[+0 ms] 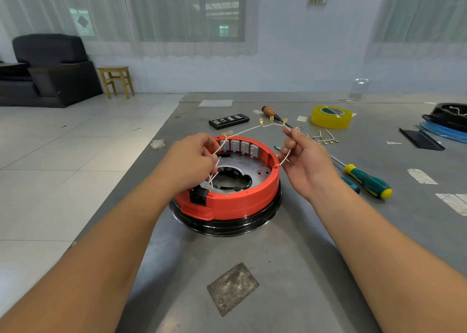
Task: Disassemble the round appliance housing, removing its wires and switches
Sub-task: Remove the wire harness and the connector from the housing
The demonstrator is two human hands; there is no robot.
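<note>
A round red housing on a black base ring sits mid-table, open side up, with a metal plate inside. Several grey switches line its far inner wall, and a black power socket sits in its near left wall. A white wire harness with brass spade terminals stretches in the air above the housing. My left hand pinches its left end over the housing's left side, near the socket. My right hand pinches its right end above the housing's right rim.
On the grey table lie a green-and-yellow screwdriver, a second loose harness, a wooden-handled screwdriver, a yellow tape roll, a black bit case and black and blue parts. The table's left edge drops to tiled floor.
</note>
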